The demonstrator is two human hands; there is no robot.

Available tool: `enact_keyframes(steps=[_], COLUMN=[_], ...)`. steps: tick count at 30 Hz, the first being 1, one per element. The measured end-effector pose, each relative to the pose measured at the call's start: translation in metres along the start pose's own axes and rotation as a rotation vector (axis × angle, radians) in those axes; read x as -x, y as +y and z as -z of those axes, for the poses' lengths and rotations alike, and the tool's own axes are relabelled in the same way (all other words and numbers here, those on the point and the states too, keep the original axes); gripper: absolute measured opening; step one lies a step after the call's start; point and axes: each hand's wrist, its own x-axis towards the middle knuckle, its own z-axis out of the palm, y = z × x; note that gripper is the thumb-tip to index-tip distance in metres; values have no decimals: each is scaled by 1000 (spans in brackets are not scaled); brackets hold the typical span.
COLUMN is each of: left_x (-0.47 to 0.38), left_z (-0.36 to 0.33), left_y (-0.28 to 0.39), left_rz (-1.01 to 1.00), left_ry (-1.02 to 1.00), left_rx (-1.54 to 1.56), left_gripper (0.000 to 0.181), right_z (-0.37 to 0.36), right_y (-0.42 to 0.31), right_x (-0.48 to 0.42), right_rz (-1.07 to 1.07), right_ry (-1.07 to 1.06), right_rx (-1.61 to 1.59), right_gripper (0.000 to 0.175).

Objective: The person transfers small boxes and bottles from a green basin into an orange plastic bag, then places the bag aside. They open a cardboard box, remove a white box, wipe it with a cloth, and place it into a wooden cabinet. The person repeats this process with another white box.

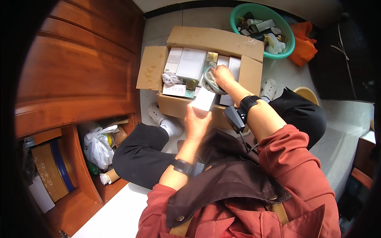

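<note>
My left hand (197, 122) grips the near end of a small white box (204, 98), held over the front edge of an open cardboard carton (205, 35). My right hand (221, 76) holds a grey cloth (210, 80) at the box's far end, covering part of it. Inside the carton stand several white boxes, among them a large one (192, 63) with printed text. A gold-topped box (212, 56), a round gold lid (191, 84) and a knotted white plastic bag (171, 78) sit among them.
Behind the carton at right stands a green plastic basin (291, 44) full of bottles and small boxes, beside an orange bag (303, 41). At left is a wooden cabinet (77, 68); its open lower compartment holds a white plastic bag (99, 145). My legs flank the carton.
</note>
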Motion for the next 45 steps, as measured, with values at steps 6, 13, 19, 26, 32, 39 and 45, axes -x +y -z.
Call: enact_keyframes(steps=[6, 13, 19, 26, 32, 39, 45], left_x=[-3, -13, -11, -21, -20, -20, -24], left_z=[-1, -16, 7, 13, 14, 10, 13], left_y=[-4, -29, -29, -53, -71, -50, -52], left_rz=[34, 192, 189, 455, 391, 505, 669], left_ry=[12, -119, 31, -77, -165, -223, -290], left_rx=[59, 769, 274, 1085, 1152, 1327, 1430], left_gripper=[67, 58, 62, 57, 72, 80, 83], right_z=[4, -30, -33, -33, -54, -45, -40], right_y=[24, -30, -43, -64, -58, -63, -65], right_x=[4, 136, 71, 80, 129, 123, 111], right_rz=[-257, 488, 382, 449, 496, 502, 492], right_ry=[-54, 73, 109, 102, 128, 136, 162], right_rx=[-1393, -303, -435, -246, -389, -309, -123], right_gripper=[46, 48, 51, 46, 53, 56, 52])
